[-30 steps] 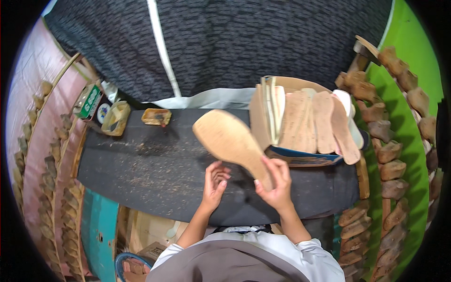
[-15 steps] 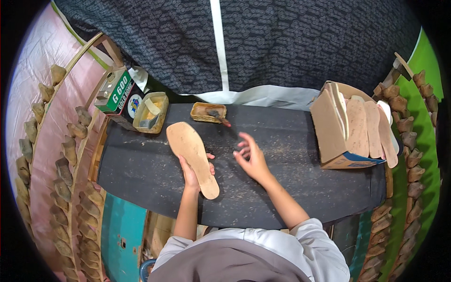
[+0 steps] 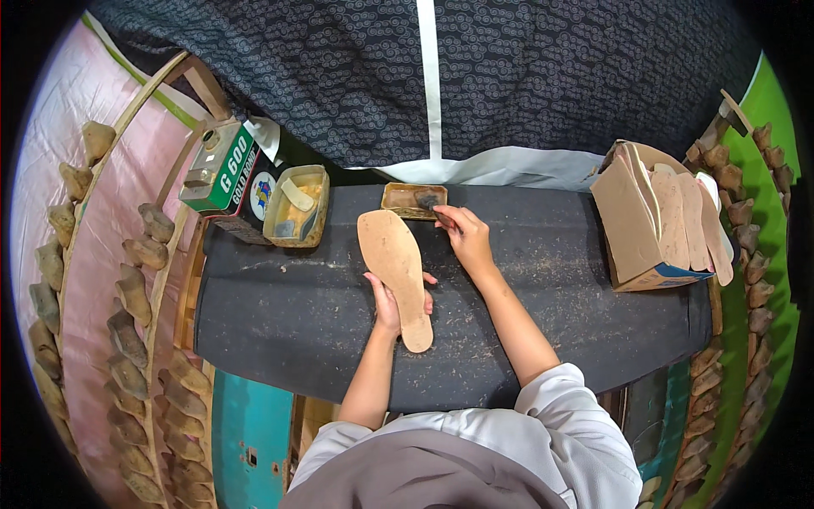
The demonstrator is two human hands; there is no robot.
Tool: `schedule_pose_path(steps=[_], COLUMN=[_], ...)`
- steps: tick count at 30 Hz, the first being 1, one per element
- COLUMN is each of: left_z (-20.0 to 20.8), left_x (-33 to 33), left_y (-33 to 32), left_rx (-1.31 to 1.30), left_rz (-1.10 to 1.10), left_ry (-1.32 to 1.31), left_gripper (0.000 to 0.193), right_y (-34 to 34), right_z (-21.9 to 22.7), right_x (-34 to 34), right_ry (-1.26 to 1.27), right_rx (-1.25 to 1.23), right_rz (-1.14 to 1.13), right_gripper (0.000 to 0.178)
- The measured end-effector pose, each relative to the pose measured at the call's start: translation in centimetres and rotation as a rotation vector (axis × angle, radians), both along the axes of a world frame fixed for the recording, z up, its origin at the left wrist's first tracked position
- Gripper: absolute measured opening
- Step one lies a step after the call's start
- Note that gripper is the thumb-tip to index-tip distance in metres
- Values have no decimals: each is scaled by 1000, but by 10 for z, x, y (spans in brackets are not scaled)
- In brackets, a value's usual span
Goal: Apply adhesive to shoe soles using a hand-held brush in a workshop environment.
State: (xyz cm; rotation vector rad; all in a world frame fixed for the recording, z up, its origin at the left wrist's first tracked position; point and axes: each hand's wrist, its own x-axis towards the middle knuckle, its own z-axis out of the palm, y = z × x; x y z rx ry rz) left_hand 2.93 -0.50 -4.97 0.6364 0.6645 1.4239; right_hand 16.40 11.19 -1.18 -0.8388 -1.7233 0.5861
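Observation:
My left hand [image 3: 392,305] grips a tan shoe insole [image 3: 393,250] round its narrower middle. The insole's broad end points away from me and its heel toward me. At the far side of the table, my right hand [image 3: 466,237] pinches the handle of a small brush, its fingers closed. The brush's dark bristles [image 3: 426,202] rest in a shallow yellowish tray [image 3: 393,200] with brown residue inside. Most of the brush handle is hidden by my fingers.
A yellowish tub [image 3: 318,229] with scraper-like pieces stands beside a green and black metal can [image 3: 225,182]. At the right, a cardboard box [image 3: 627,225] holds several insoles [image 3: 670,212]. Racks of shoe lasts [image 3: 131,297] flank the dark table [image 3: 543,331], which carries scattered crumbs.
My right hand has reached away from me to the tray and taken hold of the brush handle. My left hand still holds the insole; the whole view has shifted slightly.

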Motion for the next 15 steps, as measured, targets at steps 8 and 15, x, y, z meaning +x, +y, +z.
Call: schedule_pose_path(steps=[8,15], left_z=[22,2], left_x=[8,8], left_y=[-2,-6], left_rx=[30,-47], left_rz=[-76,78], left_ry=[-19,187], left_gripper=[105,89], right_y=[-45,-80], right_z=[45,59], right_x=[-5,-9], right_ry=[30,-101], right_rx=[240,499], right_rz=[-79,222], right_gripper=[34,34])
